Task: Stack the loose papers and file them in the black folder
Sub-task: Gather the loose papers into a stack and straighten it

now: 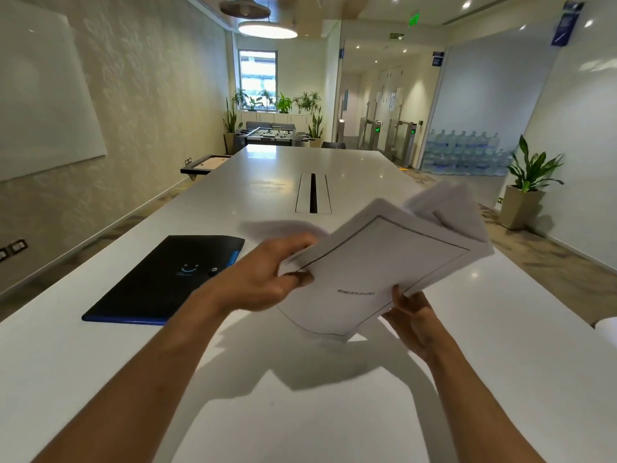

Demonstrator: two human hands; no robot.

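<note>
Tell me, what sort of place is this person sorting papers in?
Most likely an office meeting or break area. A long white conference table with a cable slot fills the room, a whiteboard hangs on the wall, and entry turnstiles and stacked water bottles stand beyond.

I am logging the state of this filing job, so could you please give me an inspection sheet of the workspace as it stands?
Surface: long white table, glossy, with a cable slot in its middle.
Job's things: papers held above the table, uneven and blurred at the far end; black folder lying flat and closed on the left.
Clutter: a white object cut off at the right edge, cannot tell what.
Grippers: left hand grips the papers' left edge; right hand holds their near edge.
Cables: nothing seen.
Surroundings: whiteboard, potted plant, stacked water bottles.
</note>
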